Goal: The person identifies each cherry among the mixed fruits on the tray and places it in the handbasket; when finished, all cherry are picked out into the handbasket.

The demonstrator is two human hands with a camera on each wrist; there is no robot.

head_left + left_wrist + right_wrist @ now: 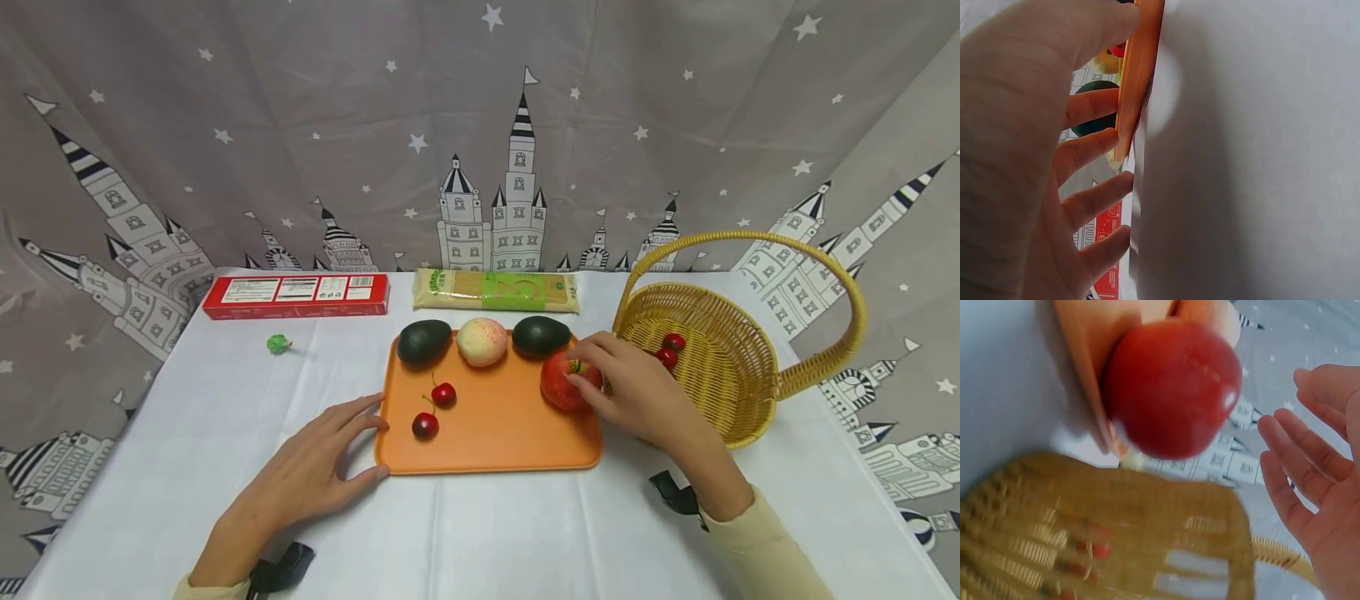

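My left hand (311, 467) rests at the left edge of an orange tray (495, 437), fingers spread and loosely bent, thumb and fingertips at the rim. My right hand (641, 387) is over the right side of the tray, at a red apple (558, 385). In the right wrist view the fingers of that hand (1329, 469) stand apart from the apple (1172, 387), with a gap between. Two cherries (425, 426) with stems lie on the tray's left part. A peach (482, 342) sits between two dark green avocados (424, 342) along its back edge.
A yellow wicker basket (761, 367) with a tall handle stands right of the tray, with red cherries (673, 342) inside. Behind the tray lies a noodle packet (495, 291). A red box (296, 297) and a small green item (278, 343) are at the back left.
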